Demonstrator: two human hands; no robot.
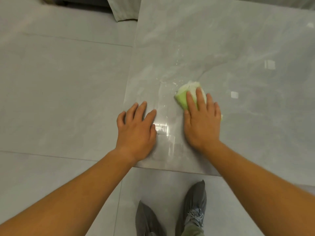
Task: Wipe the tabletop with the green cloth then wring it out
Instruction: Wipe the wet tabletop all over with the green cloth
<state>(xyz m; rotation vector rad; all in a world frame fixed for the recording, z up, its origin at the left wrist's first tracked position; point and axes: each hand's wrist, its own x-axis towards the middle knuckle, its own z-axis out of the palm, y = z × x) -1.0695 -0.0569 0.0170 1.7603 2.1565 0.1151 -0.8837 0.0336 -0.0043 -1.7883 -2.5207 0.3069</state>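
The green cloth (183,95), folded with a paler white-green end, lies on the glossy grey tabletop (221,48). My right hand (202,121) presses flat on the cloth, fingers spread over it, most of the cloth under the palm. Just left of it, my left hand (136,130) rests flat on the table near its left edge, fingers apart and holding nothing. A wet streak and small droplets (170,82) shine on the surface between and beyond the hands.
The table's left edge (131,65) and near edge (170,169) border a grey tiled floor (59,82). My two grey shoes (194,206) stand below the near edge. A pale striped fabric (122,9) hangs at the far top.
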